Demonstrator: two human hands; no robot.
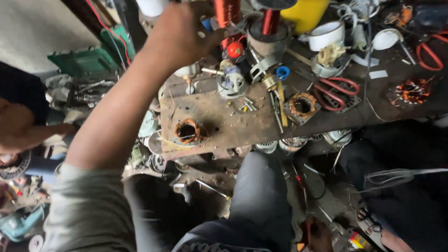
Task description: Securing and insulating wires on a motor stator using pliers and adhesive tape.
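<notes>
the left hand reaches to the far side of the cluttered counter, its fingers curled narrow by a spool of copper wire, though i cannot tell whether they actually grip it. the right hand sits low at the near edge, closed around what looks like a thin red-handled tool. the step in hand seems to be fetching wire for the wound stator lying on the near left of the wooden board; next would call for a firm hold on the spool.
</notes>
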